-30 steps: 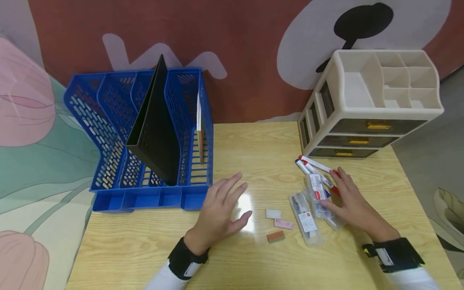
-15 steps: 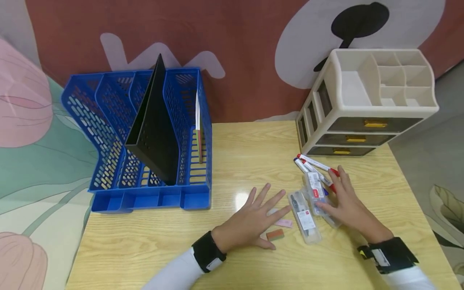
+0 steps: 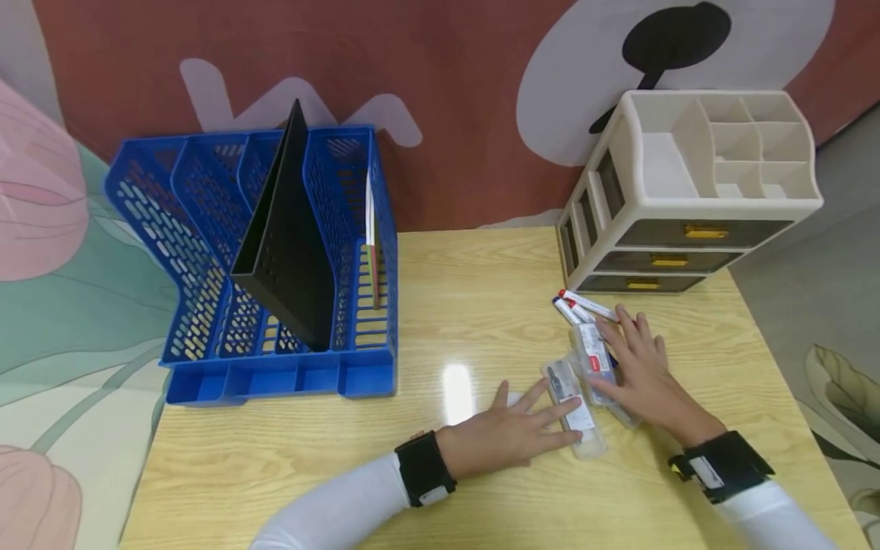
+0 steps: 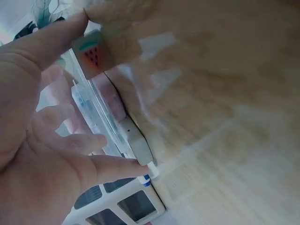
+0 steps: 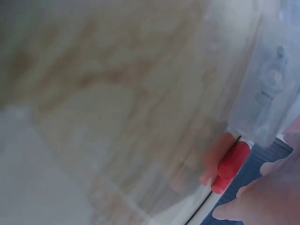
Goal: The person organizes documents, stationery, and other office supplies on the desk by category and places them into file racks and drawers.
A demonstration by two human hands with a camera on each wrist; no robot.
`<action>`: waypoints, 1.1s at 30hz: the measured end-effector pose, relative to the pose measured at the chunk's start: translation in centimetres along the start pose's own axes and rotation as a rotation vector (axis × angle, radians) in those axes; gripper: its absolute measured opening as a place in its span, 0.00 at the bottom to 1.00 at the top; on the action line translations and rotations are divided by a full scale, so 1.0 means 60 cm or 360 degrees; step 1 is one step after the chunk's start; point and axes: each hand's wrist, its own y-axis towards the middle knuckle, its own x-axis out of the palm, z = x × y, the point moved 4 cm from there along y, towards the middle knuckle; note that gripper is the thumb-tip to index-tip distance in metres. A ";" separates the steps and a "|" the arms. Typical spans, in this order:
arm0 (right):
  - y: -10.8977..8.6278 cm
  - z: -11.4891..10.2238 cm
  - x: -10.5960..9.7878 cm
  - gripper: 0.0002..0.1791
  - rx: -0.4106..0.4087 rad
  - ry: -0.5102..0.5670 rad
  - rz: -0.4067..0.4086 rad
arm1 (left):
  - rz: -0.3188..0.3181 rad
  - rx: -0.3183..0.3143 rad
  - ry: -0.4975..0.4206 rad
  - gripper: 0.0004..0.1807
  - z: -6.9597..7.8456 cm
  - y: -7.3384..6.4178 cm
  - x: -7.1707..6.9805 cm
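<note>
My left hand point(image 3: 505, 439), fingers spread, lies over the small erasers, its fingertips overlapping a clear plastic case point(image 3: 590, 441) with a white label. Most of the erasers are hidden under it in the head view; in the left wrist view a watermelon-print eraser point(image 4: 91, 54), a pink one point(image 4: 110, 96) and a whitish one point(image 4: 136, 140) stand near the thumb and fingers. My right hand point(image 3: 639, 382) rests with extended fingers beside a second clear case point(image 3: 593, 344) and over several white markers point(image 3: 567, 309). Red marker caps point(image 5: 234, 159) show in the right wrist view.
At left stands a blue mesh file rack point(image 3: 282, 374) holding a black folder point(image 3: 292, 252) and a thin booklet point(image 3: 371, 244). A cream desktop organizer point(image 3: 722, 202) with dark drawers is at the back right. The table's right edge lies beyond my right hand.
My left hand has moved right, from beside the blue rack across the erasers to the near clear case. The right hand has shifted slightly left over the cases and markers.
</note>
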 end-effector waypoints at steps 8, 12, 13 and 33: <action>0.011 -0.008 0.014 0.54 -0.0053 0.0060 -0.0088 | -0.0039 0.0017 0.0002 0.37 0.000 0.000 -0.003; 0.017 -0.015 0.023 0.53 -0.0059 0.0103 -0.0107 | -0.0070 -0.0011 0.0044 0.36 0.000 0.003 0.001; 0.018 -0.016 0.026 0.52 -0.0057 0.0114 -0.0109 | -0.0075 -0.0018 0.0055 0.35 0.000 0.003 0.002; 0.045 -0.053 0.047 0.52 -0.0093 0.0182 -0.0103 | 0.0124 -0.0144 0.0212 0.31 -0.023 -0.002 0.000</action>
